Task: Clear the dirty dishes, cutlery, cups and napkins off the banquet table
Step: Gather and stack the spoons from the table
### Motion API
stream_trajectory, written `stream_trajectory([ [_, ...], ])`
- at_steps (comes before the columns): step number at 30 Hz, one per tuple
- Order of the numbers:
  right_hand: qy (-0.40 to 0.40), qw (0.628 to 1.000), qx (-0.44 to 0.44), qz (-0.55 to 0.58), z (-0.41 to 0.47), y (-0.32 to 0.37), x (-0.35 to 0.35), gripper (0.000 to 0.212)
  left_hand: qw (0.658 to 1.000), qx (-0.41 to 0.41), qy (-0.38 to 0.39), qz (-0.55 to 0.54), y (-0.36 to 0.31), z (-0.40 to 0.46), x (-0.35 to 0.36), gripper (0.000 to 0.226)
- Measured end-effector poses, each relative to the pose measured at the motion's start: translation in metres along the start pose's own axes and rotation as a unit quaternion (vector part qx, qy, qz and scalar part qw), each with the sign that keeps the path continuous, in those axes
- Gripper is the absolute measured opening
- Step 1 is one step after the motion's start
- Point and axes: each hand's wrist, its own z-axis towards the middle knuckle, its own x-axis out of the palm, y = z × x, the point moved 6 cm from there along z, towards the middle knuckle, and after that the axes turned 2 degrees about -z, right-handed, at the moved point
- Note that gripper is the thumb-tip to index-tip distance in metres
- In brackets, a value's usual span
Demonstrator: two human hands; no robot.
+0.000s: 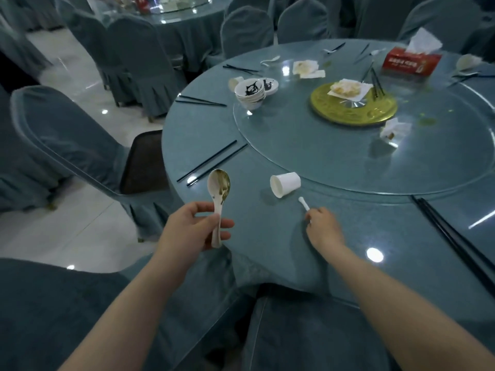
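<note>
**Round banquet table, partly cleared**

Blue-clothed round table [267, 253] under glass, with a glass turntable [334, 156] at centre. On the near rim: a white cup [285, 184] tipped on its side, just beside the turntable's edge; black chopsticks [211, 164] lying loose to its left; another black pair [455, 242] at right. Farther round: more chopsticks [201, 101], a white spoon [270, 61], soiled napkins [308, 69]. On the turntable: stacked bowls [250, 93], gold plate [353, 108], red tissue box [411, 62].
</note>
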Motion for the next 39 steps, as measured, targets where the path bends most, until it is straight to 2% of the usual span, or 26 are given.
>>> stream_trajectory([
  [3,0.008,0.997,0.032,0.074,-0.03,-0.002,-0.005,0.024,1.0,0.005,0.004,-0.002,-0.001,-0.016,-0.008,0.012],
  [5,0.012,0.979,0.063,0.191,-0.057,-0.003,-0.009,0.019,1.0,0.015,0.005,-0.003,-0.003,-0.027,-0.015,0.012],
  [9,0.056,0.886,0.129,0.442,-0.117,0.01,-0.028,0.014,0.999,0.032,0.015,-0.003,-0.007,-0.055,-0.025,0.012],
  [13,0.075,0.795,0.156,0.582,-0.179,0.035,-0.068,0.03,0.998,0.038,0.043,-0.012,-0.005,-0.093,-0.033,0.012],
  [15,0.078,0.765,0.161,0.618,-0.213,0.047,-0.087,0.037,0.997,0.04,0.063,-0.02,-0.003,-0.115,-0.037,0.013],
  [17,0.084,0.769,0.146,0.617,-0.246,0.057,-0.104,0.047,0.995,0.046,0.085,-0.029,-0.002,-0.136,-0.04,0.014],
  [21,0.115,0.804,0.088,0.576,-0.309,0.066,-0.13,0.064,0.99,0.06,0.12,-0.029,-0.004,-0.171,-0.04,0.012],
  [23,0.106,0.838,0.05,0.533,-0.341,0.065,-0.144,0.059,0.987,0.077,0.138,-0.022,-0.005,-0.188,-0.037,0.012],
  [26,0.055,0.881,0.022,0.469,-0.382,0.057,-0.168,0.039,0.977,0.114,0.181,0.013,-0.009,-0.215,-0.021,0.012],
  [29,-0.039,0.886,0.041,0.46,-0.414,0.035,-0.195,0.03,0.964,0.141,0.221,0.056,-0.015,-0.245,0.008,0.011],
  [31,-0.111,0.893,0.057,0.433,-0.434,0.016,-0.216,0.014,0.954,0.153,0.245,0.076,-0.02,-0.265,0.032,0.012],
  [32,-0.138,0.898,0.063,0.412,-0.445,0.005,-0.226,0.019,0.95,0.158,0.256,0.084,-0.022,-0.275,0.045,0.012],
  [34,-0.179,0.9,0.078,0.389,-0.467,-0.019,-0.244,0.047,0.942,0.165,0.279,0.091,-0.025,-0.295,0.073,0.013],
  [35,-0.199,0.897,0.084,0.385,-0.478,-0.031,-0.253,0.052,0.938,0.165,0.29,0.091,-0.026,-0.305,0.088,0.013],
  [37,-0.215,0.894,0.094,0.381,-0.497,-0.056,-0.269,0.041,0.93,0.167,0.312,0.096,-0.026,-0.326,0.12,0.013],
  [39,-0.232,0.884,0.12,0.388,-0.516,-0.086,-0.284,0.015,0.922,0.172,0.329,0.108,-0.025,-0.348,0.159,0.013],
])
